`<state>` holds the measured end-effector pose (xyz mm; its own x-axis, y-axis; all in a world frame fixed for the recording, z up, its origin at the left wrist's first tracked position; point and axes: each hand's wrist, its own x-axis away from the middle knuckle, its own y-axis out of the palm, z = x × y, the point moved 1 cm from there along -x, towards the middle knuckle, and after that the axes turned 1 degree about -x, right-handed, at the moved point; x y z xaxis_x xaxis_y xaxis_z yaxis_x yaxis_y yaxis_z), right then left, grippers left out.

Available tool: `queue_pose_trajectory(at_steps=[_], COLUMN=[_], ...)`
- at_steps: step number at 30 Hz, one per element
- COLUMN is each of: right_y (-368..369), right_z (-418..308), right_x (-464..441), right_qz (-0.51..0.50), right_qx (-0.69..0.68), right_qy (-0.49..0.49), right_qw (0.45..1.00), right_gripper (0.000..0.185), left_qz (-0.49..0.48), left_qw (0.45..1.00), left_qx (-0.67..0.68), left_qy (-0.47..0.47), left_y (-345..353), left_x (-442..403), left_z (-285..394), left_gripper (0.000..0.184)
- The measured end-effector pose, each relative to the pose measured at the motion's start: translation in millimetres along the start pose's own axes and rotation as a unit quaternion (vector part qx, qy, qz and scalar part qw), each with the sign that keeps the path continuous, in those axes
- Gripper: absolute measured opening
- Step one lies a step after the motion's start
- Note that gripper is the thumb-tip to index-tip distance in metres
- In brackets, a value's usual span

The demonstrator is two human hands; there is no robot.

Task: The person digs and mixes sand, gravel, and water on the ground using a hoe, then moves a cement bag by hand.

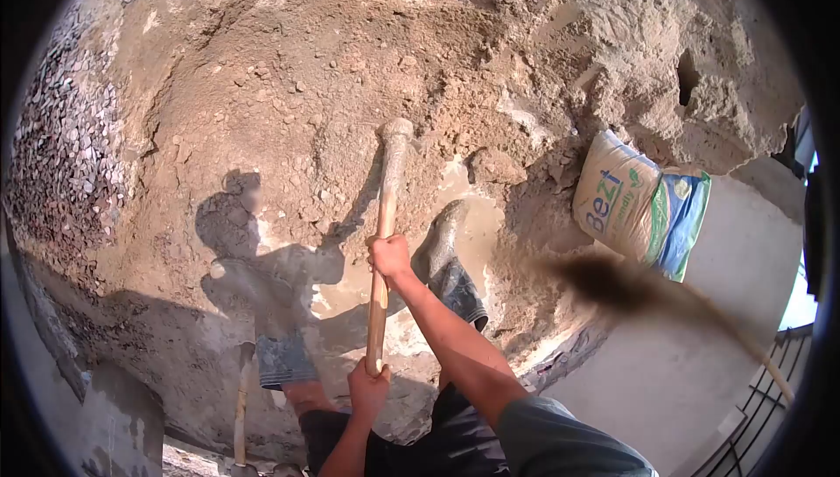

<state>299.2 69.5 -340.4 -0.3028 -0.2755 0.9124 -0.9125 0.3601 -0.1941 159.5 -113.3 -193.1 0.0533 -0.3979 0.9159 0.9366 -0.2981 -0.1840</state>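
Both my hands are closed around the wooden shaft of a hoe (389, 188), which slants up and away from me. My right hand (389, 256) grips it near mid-shaft. Lower down, close to the butt end, my left hand (369, 387) wraps round it. Mud cakes the upper shaft and the rounded end of the head; the blade is hidden against the wet soil (341, 83). My right boot (446, 223), coated in mud, stands in a wet patch right of the shaft.
A printed sack (617, 201) leans at the right by a crumbly soil bank (647, 66). A motion-blurred dark lump (604, 283) shows near a slanted wooden pole (744, 333). Gravel (74, 136) lies far left. Another wooden handle (242, 407) is at lower left.
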Motion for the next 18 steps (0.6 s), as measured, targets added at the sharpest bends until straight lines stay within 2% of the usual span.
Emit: queue_pose_trajectory(at_steps=[1, 4, 6, 7, 8, 9, 10, 11, 12, 14, 15, 16, 17, 18], right_y=[-9, -42, -73, -87, -106, -120, -134, -145, -154, -159, -156, -154, -151, -150], right_z=[2, -13, -45, -76, -99, -135, -173, -203, -232, -270, -278, -278, -272, -258], right_x=[16, 58, 69, 79, 73, 68, 67, 53, 36, -3, -26, -53, -83, -115], right_qz=[-0.019, -0.031, -0.033, -0.024, -0.009, 0.004, 0.015, 0.033, 0.03, 0.049, 0.065, 0.083, 0.127, 0.182], right_qx=[0.003, 0.025, -0.032, -0.049, -0.058, -0.069, -0.089, -0.109, -0.134, -0.167, -0.193, -0.196, -0.169, -0.052], right_qy=[0.008, -0.029, -0.068, -0.09, -0.157, -0.227, -0.284, -0.353, -0.414, -0.481, -0.479, -0.448, -0.392, -0.285], right_qw=[1.0, 0.999, 0.997, 0.994, 0.986, 0.971, 0.954, 0.929, 0.9, 0.859, 0.854, 0.869, 0.895, 0.94], right_gripper=[0.013, 0.012, 0.012, 0.012, 0.012, 0.011, 0.012, 0.013, 0.013, 0.012, 0.009, 0.007, 0.009, 0.01], left_qz=[-0.001, -0.001, -0.022, -0.035, -0.037, -0.068, -0.031, -0.068, -0.03, -0.02, -0.003, -0.021, -0.038, -0.056], left_qw=[1.0, 0.996, 0.994, 0.995, 0.985, 0.981, 0.957, 0.946, 0.928, 0.931, 0.927, 0.944, 0.957, 0.965], left_qx=[-0.003, -0.011, 0.101, 0.017, -0.064, -0.036, -0.042, -0.002, -0.04, -0.049, -0.067, -0.097, -0.128, -0.158], left_qy=[0.001, 0.086, 0.035, 0.094, 0.156, 0.175, 0.286, 0.316, 0.37, 0.362, 0.369, 0.315, 0.259, 0.204], left_y=[7, 37, 71, 79, 86, 101, 118, 126, 140, 142, 143, 140, 136, 133], left_x=[17, 42, 7, -9, -25, -57, -97, -132, -172, -223, -239, -238, -231, -220], left_z=[6, -9, -28, -1, 29, 54, 80, 123, 154, 227, 236, 228, 219, 211], left_gripper=[0.02, 0.018, 0.019, 0.02, 0.022, 0.024, 0.024, 0.024, 0.023, 0.02, 0.02, 0.021, 0.023, 0.024])
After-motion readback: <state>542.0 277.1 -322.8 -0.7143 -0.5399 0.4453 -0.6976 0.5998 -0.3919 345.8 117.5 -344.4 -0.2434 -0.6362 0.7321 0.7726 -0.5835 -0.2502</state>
